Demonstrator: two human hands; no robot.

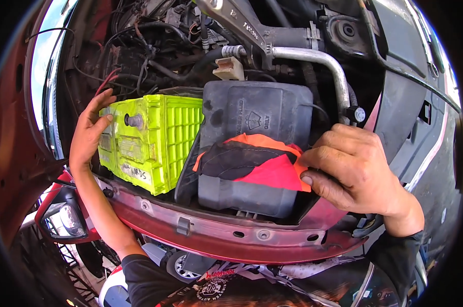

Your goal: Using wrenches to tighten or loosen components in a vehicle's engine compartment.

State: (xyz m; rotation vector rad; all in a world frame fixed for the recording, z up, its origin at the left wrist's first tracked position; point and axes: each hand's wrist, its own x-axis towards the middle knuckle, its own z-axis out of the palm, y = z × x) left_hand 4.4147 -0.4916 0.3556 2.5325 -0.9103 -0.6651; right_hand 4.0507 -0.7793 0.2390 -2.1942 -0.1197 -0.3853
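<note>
A bright yellow-green car battery point(139, 138) stands in the engine bay, with a dark terminal post showing on its top. Against its far left edge rests my left hand point(91, 125), thumb and fingers apart over the corner; the fingertips beyond the edge are partly hidden. My right hand point(352, 169) pinches the right end of a cloth rag point(247, 158), black, orange and red. The rag lies across a black plastic reservoir point(257, 110) to the right of the battery.
The red front panel point(211, 233) of the car runs along the near side. An open-ended wrench point(241, 25) lies at the top over the hoses. A silver metal pipe point(323, 59) bends down at the right. Red wires point(107, 79) stick up behind the battery.
</note>
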